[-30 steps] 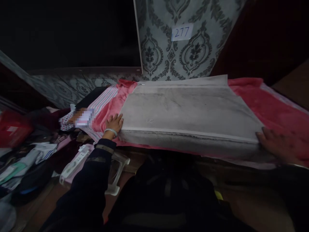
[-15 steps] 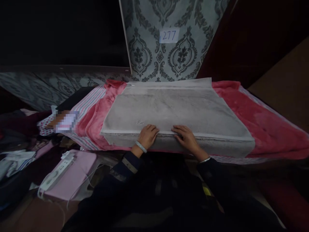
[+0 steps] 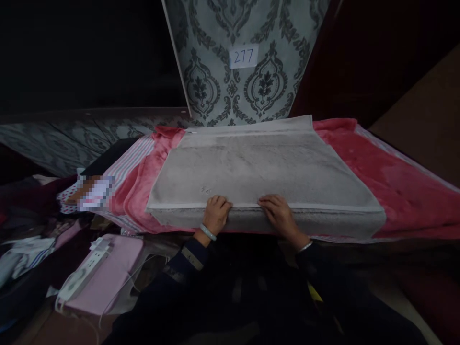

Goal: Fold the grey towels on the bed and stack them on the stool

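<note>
A grey plush towel (image 3: 262, 165) with a pale hem lies spread over a pink-red blanket (image 3: 381, 177). Its near edge is folded over, and the strip below hangs in front. My left hand (image 3: 216, 214), with a bangle at the wrist, has its fingers curled and pinched on the pale hem left of centre. To the right, my right hand (image 3: 278, 214) pinches the same hem, thumb beneath and fingers on top. A short stretch of hem lies between the two hands. A small dark mark shows on the towel near my left hand.
Striped fabric (image 3: 131, 155) shows under the blanket. Left of it lies a pile of clothes (image 3: 27, 251). A power strip (image 3: 84, 273) with cords rests on a pink stool (image 3: 115, 273). Behind are a large black screen (image 3: 89, 52) and patterned wall with a paper label (image 3: 244, 56).
My view has tilted slightly, so the wall and towel shift a little. Both hands stay on the hem, and the fingers of my right hand are drawn closer together.
</note>
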`<state>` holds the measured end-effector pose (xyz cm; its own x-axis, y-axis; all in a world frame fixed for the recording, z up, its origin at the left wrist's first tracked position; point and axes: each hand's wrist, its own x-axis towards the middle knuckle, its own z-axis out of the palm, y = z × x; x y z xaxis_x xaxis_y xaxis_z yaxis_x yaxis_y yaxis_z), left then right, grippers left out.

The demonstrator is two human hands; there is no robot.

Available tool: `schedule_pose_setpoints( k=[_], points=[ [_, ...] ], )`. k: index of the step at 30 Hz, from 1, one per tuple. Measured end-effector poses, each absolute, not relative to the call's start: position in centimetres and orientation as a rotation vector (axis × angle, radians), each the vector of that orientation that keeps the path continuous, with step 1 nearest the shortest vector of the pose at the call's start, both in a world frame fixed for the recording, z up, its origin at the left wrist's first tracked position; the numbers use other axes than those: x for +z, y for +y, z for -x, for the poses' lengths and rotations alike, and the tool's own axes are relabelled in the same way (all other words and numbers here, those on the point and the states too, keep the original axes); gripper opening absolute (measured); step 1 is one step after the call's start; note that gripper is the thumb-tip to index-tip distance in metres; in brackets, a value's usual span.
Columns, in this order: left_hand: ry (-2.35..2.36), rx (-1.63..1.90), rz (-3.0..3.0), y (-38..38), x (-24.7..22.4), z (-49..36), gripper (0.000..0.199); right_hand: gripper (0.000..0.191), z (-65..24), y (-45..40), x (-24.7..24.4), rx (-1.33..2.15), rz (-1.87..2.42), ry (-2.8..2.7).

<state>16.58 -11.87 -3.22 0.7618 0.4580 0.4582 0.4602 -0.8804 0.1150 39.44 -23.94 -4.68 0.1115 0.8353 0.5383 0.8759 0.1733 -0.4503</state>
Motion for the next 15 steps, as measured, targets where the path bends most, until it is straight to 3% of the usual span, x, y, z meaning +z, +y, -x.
schedule_pose_setpoints(
  k=[4, 7, 10, 15],
  points=[
    [-0.741, -0.746, 3.213, -10.9, -1.5, -15.6, 0.019, 0.033, -40.9, -23.9, -3.0, 0.095, 1.618, -1.84],
    [-0.666, -0.527, 3.511, -7.5, 1.5, -16.1, 0.024, 0.033, -42.9, -21.8, -0.4, 0.254, 1.677, -1.988],
    [-0.738, -0.496, 3.444, -2.7, 4.6, -18.9, 0.029, 0.034, -44.7, -17.5, 2.0, 0.181, 1.783, -2.013],
    [-1.023, -0.276, 3.092, 4.2, 6.9, -26.0, 0.061, 0.062, -45.7, -8.4, 3.6, 0.101, 1.999, -2.092]
  ],
)
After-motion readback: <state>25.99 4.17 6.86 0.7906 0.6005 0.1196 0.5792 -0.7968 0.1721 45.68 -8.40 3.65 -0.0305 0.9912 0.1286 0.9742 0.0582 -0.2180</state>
